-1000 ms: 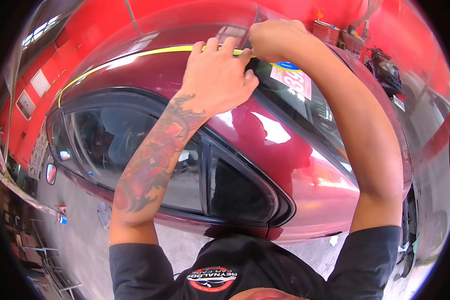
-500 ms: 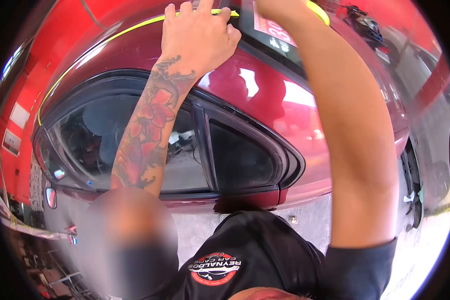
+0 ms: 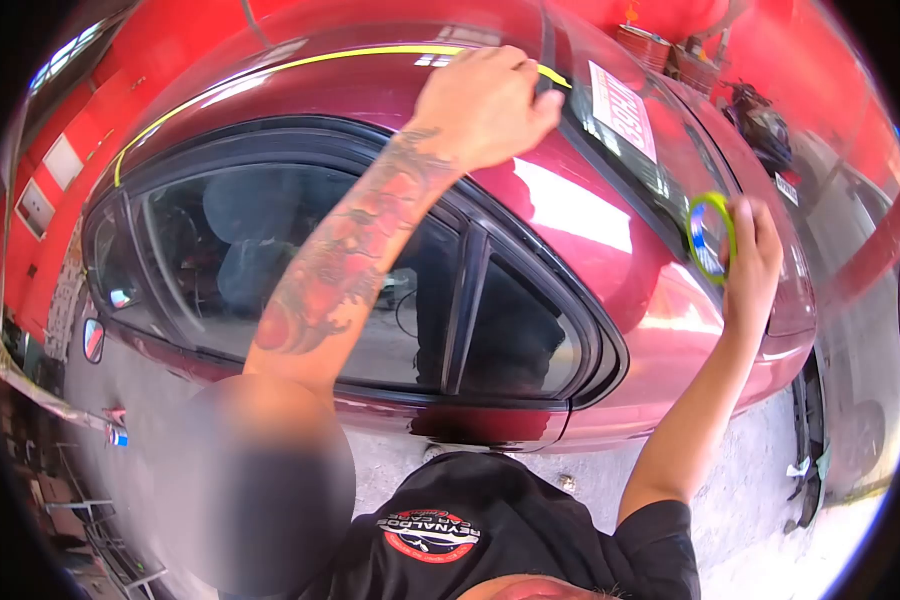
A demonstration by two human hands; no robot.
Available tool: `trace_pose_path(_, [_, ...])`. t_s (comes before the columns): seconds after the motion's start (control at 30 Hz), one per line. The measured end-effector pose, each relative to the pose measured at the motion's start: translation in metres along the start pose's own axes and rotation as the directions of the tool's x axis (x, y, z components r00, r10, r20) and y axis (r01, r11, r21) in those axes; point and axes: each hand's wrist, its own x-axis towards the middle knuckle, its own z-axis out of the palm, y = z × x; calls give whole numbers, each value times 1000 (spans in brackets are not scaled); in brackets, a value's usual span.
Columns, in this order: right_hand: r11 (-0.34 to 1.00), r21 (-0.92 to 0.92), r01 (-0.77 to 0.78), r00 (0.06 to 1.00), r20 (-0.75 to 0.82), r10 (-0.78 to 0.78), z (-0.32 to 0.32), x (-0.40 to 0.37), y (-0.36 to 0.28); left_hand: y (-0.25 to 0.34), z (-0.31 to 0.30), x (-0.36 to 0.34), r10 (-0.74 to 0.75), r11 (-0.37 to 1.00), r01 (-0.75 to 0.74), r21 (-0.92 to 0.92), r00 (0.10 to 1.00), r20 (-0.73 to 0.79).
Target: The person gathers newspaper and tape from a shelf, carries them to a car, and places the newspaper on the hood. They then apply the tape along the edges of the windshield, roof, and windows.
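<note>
My left hand, at the end of a tattooed forearm, lies over a yellow-green strip of masking tape. The strip runs along the roof edge of a maroon car, its short end sticking out past my fingers at the rear window. My left thumb stands apart, while the fingertips are hidden behind the hand. Lower on the right, my right hand grips a roll of yellow-green masking tape by its edge, beside the rear window. No tape shows between roll and strip.
The car's side windows face me, with a side mirror at far left. A pink-and-white sticker is on the rear glass. A motorcycle stands beyond the trunk, near stacked red containers. Red walls rise behind.
My right hand has come down and right from the roof with the tape roll. My left hand has shifted right in view and stays on the strip. More of the car's rear now shows.
</note>
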Motion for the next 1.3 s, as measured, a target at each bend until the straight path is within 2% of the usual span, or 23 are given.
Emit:
trace_pose_path(0.1, [975, 213, -63, 998, 44, 54, -22, -25, 28, -28, -27, -12, -39, 999, 39, 1, 999, -12])
trace_pose_path(0.2, [956, 288, -52, 998, 33, 45, -29, -49, 33, -54, -67, -22, -264, 958, 231, 173, 944, 201])
trace_pose_path(0.3, [805, 565, -181, 983, 130, 130, -41, -62, 30, -85, -72, -37, -367, 911, 336, 239, 925, 98])
trace_pose_path(0.33, [809, 564, -162, 981, 184, 68, -40, -60, 25, -72, -72, -33, -367, 897, 315, 309, 922, 126])
trace_pose_path(0.37, [814, 563, -143, 971, 237, 7, -37, -59, 20, -60, -72, -27, -355, 916, 296, 271, 913, 202])
trace_pose_path(0.43, [845, 521, -122, 962, 273, -29, -12, -54, -6, -14, -87, -8, -194, 947, 289, -142, 865, 463])
trace_pose_path(0.47, [864, 496, -84, 958, 277, -67, 8, -56, -27, 15, -84, -18, -51, 833, 225, -506, 941, 335])
trace_pose_path(0.5, [883, 467, -45, 955, 279, -99, 28, -60, -49, 40, -81, -30, 48, 598, 97, -795, 987, 156])
trace_pose_path(0.53, [905, 425, -24, 932, 336, -134, 43, -66, -70, 60, -76, -44, 47, 468, 70, -881, 993, 104])
trace_pose_path(0.57, [903, 430, 10, 885, 417, -209, 55, -66, -83, 70, -74, -53, 43, 323, 33, -946, 998, 50])
trace_pose_path(0.67, [897, 431, 94, 712, 600, -363, 88, -70, -117, 45, -93, -89, -135, 244, 326, -913, 944, 301])
trace_pose_path(0.73, [870, 134, 475, 780, 392, -487, 117, -39, -103, 23, -117, -131, -337, 221, 452, -864, 867, 368])
trace_pose_path(0.77, [807, -59, 588, 770, 346, -536, 125, -17, -98, 10, -132, -153, -374, 324, 465, -824, 863, 340])
trace_pose_path(0.8, [816, -151, 558, 807, 330, -490, 138, -3, -98, -3, -153, -177, -405, 354, 491, -796, 848, 344])
trace_pose_path(0.83, [817, -236, 526, 837, 314, -448, 152, 8, -98, -15, -166, -209, -473, 313, 537, -783, 803, 362])
trace_pose_path(0.9, [753, -432, 496, 831, 487, -269, 181, 29, -86, -36, -199, -275, -554, 283, 597, -751, 740, 380])
trace_pose_path(0.93, [678, -511, 528, 827, 491, -275, 197, 26, -95, -44, -216, -309, -592, 166, 642, -748, 672, 445])
trace_pose_path(1.0, [507, -634, 584, 809, 504, -302, 236, 16, -115, -51, -243, -388, -695, 111, 744, -659, 532, 484])
trace_pose_path(1.07, [524, -583, 620, 777, 547, -311, 281, 18, -130, -39, -262, -460, -810, -127, 696, -707, 339, 479])
trace_pose_path(1.13, [537, -487, 689, 711, 597, -371, 335, 14, -152, -20, -286, -538, -861, -222, 784, -580, 122, 494])
trace_pose_path(1.2, [403, -404, 821, 561, 700, -441, 397, -7, -186, 1, -320, -590, -889, -258, 855, -450, -28, 456])
trace_pose_path(1.23, [326, -356, 876, 477, 744, -469, 428, -17, -201, 14, -335, -605, -891, -375, 799, -470, -171, 420])
trace_pose_path(1.3, [273, -296, 915, 401, 731, -552, 502, -30, -218, 33, -362, -635, -898, -429, 740, -518, -291, 329])
